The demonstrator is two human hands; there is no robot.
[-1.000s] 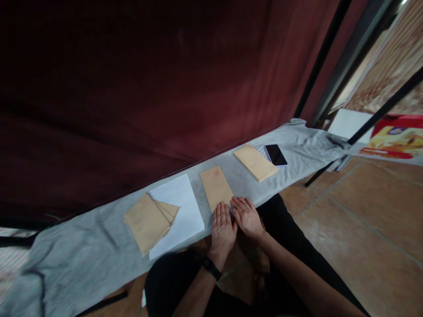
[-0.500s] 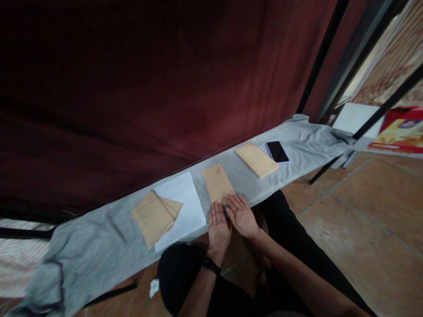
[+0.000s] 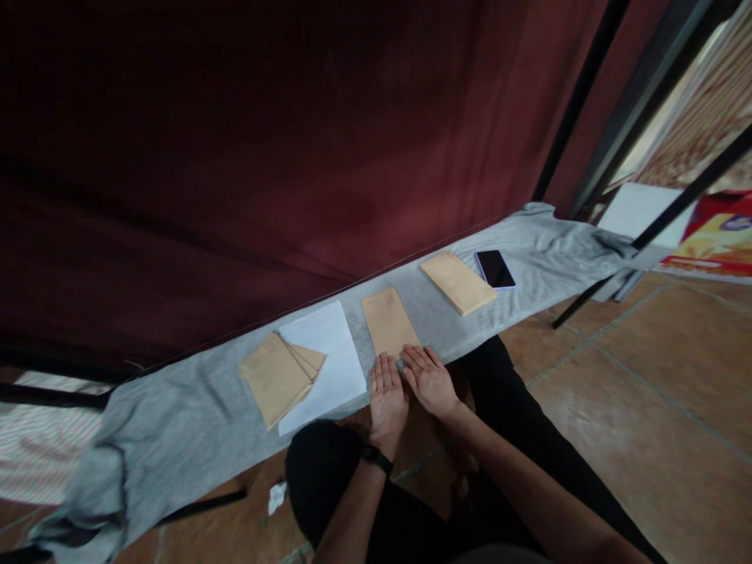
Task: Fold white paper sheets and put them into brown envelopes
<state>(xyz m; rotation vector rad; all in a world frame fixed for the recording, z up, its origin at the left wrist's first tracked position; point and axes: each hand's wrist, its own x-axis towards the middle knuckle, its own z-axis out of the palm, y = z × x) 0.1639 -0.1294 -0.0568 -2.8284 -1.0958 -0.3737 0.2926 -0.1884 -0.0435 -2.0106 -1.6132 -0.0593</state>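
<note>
A brown paper envelope (image 3: 388, 319) lies flat on the grey cloth, its near end under my fingers. My left hand (image 3: 388, 394) rests palm down on that end, fingers stretched out. Beside it, my right hand (image 3: 429, 381) presses flat on the near right corner, fingers extended. Both hands hold nothing. To the left, several brown envelopes (image 3: 273, 380) lie fanned on a stack of white paper (image 3: 344, 356). A neat stack of envelopes (image 3: 458, 282) sits to the right, its corner close to a phone (image 3: 497, 269) with a dark screen.
Grey cloth (image 3: 193, 435) covers the narrow bench, rumpled at both ends. A dark red curtain (image 3: 329, 172) hangs behind it. Black metal bars (image 3: 581, 98) rise at the right, near a red and yellow box (image 3: 720, 235). A crumpled white tissue (image 3: 276, 497) lies on the tiled floor.
The view has shifted slightly. Both hands stay flat at the near end of the envelope, with hardly any movement; the other envelopes, paper and phone lie as before.
</note>
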